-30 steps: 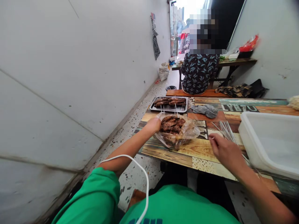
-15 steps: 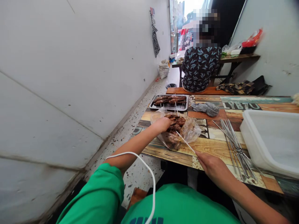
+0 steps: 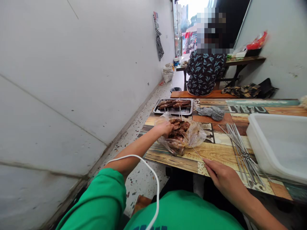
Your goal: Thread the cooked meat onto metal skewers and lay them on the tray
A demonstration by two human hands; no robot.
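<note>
My right hand is closed around one end of a thin metal skewer. The skewer's other end points up and left, at the meat. Dark, sauced pieces of meat lie in an open clear plastic bag on the table. My left hand reaches into the left side of the bag, its fingers curled onto the meat; the fingertips are partly hidden. Behind the bag, a metal tray holds skewered meat. Several loose skewers lie in a pile to the right.
A white plastic tub stands at the table's right. A grey cloth or glove lies behind the bag. A white cable hangs across my left arm. Further off, a person sits on a bench. A wall runs along the left.
My left hand has shifted slightly left and turned, showing more of its back and fingers. My right hand has moved slightly down and right, and the skewer has shifted with it.
</note>
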